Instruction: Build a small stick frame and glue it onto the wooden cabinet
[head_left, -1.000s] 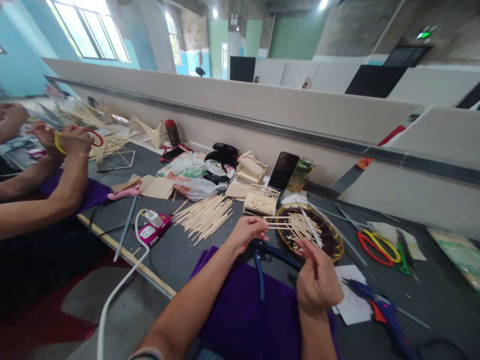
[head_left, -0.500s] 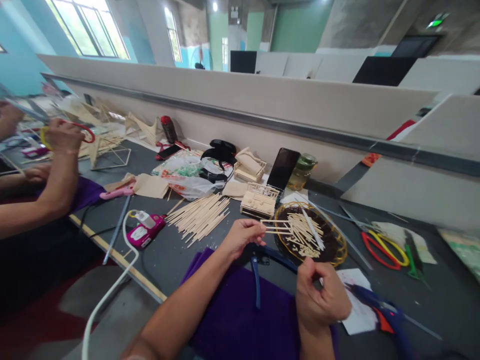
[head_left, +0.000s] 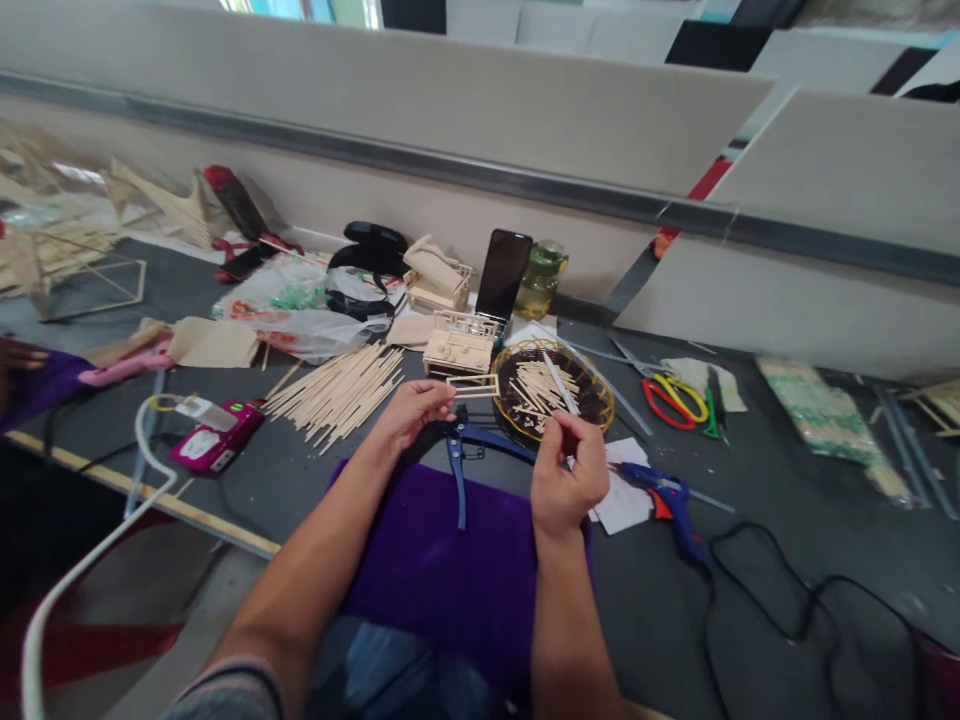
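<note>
My left hand (head_left: 417, 412) pinches one end of a small frame of thin wooden sticks (head_left: 475, 392). My right hand (head_left: 571, 468) is closed in a pinch at the near edge of a dark basket with a yellow rim (head_left: 609, 420); anything between its fingertips is too small to make out. Cut sticks (head_left: 541, 386) and a white pen-like tool (head_left: 561, 382) lie in the basket. Below my left hand, blue-handled cutters (head_left: 457, 470) rest at the edge of a purple cloth (head_left: 450, 590). Behind the frame stands a small wooden stick model (head_left: 459, 345).
Long sticks (head_left: 341, 395) lie on the left, near a magenta power strip (head_left: 217, 440). To the right are a blue glue gun (head_left: 667, 500) with a black cord, red-and-yellow scissors (head_left: 675, 400) and a plastic pack (head_left: 821, 410). A phone (head_left: 504, 275) and a jar (head_left: 541, 280) stand behind.
The view has swung down and to the right, showing more of the right side of the table. My right hand has come closer to the basket and the frame, still pinched. My left hand keeps the frame.
</note>
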